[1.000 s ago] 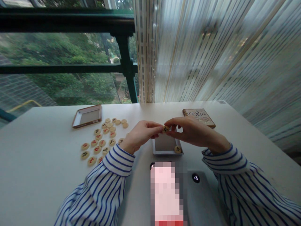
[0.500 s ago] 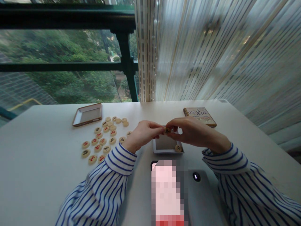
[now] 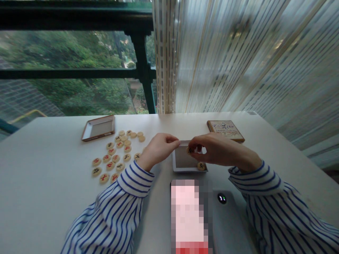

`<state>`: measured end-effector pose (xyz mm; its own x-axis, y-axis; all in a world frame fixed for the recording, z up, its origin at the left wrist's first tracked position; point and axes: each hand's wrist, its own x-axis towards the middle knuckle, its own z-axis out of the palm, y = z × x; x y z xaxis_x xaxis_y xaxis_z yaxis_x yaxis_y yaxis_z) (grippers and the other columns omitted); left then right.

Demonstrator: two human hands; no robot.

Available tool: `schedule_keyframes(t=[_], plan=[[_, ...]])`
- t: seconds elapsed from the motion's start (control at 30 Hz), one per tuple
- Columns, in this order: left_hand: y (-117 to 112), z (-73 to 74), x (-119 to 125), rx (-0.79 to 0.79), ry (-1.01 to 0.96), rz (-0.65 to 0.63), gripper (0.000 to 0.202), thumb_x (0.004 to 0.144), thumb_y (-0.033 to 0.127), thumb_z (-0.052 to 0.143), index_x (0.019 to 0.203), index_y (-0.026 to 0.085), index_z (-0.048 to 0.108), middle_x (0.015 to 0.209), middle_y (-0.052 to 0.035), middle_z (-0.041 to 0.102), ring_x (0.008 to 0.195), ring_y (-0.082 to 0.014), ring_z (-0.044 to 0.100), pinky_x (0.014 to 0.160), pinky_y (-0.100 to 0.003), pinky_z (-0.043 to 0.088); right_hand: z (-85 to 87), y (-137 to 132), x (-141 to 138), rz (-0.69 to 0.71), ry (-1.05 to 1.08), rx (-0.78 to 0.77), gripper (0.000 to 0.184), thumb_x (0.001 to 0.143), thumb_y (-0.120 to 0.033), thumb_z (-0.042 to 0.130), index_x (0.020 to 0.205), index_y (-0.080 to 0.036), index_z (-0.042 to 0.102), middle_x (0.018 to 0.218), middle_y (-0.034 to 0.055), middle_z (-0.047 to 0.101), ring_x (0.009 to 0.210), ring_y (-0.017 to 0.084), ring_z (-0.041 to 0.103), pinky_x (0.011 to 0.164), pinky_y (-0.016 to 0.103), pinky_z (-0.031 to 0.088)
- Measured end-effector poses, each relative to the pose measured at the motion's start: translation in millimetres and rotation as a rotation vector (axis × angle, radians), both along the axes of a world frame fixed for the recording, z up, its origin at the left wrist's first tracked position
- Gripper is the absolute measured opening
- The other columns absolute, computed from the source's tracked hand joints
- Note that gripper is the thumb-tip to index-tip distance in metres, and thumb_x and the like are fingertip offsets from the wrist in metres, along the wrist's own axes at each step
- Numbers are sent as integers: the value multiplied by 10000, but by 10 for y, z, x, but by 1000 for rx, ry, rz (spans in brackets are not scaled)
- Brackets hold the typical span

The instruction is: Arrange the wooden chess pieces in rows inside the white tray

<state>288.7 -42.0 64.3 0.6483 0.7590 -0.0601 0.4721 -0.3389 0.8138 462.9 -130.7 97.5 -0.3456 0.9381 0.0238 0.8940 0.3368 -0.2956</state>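
My right hand (image 3: 217,150) pinches a round wooden chess piece with a black mark (image 3: 190,150) just above a small white tray (image 3: 182,161). One more piece (image 3: 201,165) lies in the tray's near right corner. My left hand (image 3: 159,150) rests at the tray's left edge with its fingers curled and its fingertips at the tray's far left corner. Several loose pieces with red and black marks (image 3: 116,155) lie scattered on the white table (image 3: 47,183) to the left of my left hand.
An empty brown-rimmed tray (image 3: 98,127) lies at the back left. A printed box lid (image 3: 225,129) lies at the back right. A grey device with a small light (image 3: 221,198) sits near me beside a blurred-out patch. A window and curtain stand behind the table.
Both hands held the piece together above the tray. Now my left hand has let go and sits at the tray's corner, and my right hand has lowered the piece toward the tray.
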Motion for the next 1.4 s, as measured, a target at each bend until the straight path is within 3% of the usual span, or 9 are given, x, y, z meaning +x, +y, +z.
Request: schedule_keyframes(t=[0.17, 0.4, 0.63, 0.83, 1.4], plan=[[15, -50, -41, 279, 204, 80, 332, 759, 406, 485, 916, 174, 664, 843, -78, 680, 781, -198, 600, 707, -289, 425, -8, 1, 16, 6, -11, -104, 193, 730, -239, 524, 857, -194, 662, 718, 26, 646, 621, 121, 559, 571, 241, 381], [-32, -65, -28, 401, 414, 62, 355, 792, 371, 443, 1035, 176, 613, 904, -89, 674, 859, -216, 600, 751, -301, 425, -78, 7, 61, 34, -22, -219, 162, 714, -239, 537, 809, -213, 666, 723, 22, 648, 615, 125, 554, 565, 239, 390], [-40, -94, -19, 441, 489, 32, 373, 813, 357, 403, 1068, 169, 601, 967, -111, 656, 886, -216, 595, 754, -300, 429, -126, 29, 51, 47, -19, -269, 179, 716, -274, 547, 815, -208, 680, 729, 28, 652, 630, 134, 562, 593, 251, 404], [-38, -120, -3, 407, 514, -12, 359, 814, 356, 402, 1049, 184, 612, 913, -108, 670, 870, -225, 604, 728, -306, 434, -182, 24, 43, 59, -57, -285, 183, 731, -276, 530, 794, -187, 677, 712, 35, 656, 609, 128, 563, 576, 243, 396], [-23, -148, -7, 402, 506, -12, 352, 805, 336, 422, 1075, 191, 594, 912, -105, 672, 889, -234, 604, 741, -314, 433, -242, 41, 26, 89, -71, -307, 213, 749, -307, 519, 772, -172, 682, 691, 41, 660, 567, 118, 547, 527, 228, 373]])
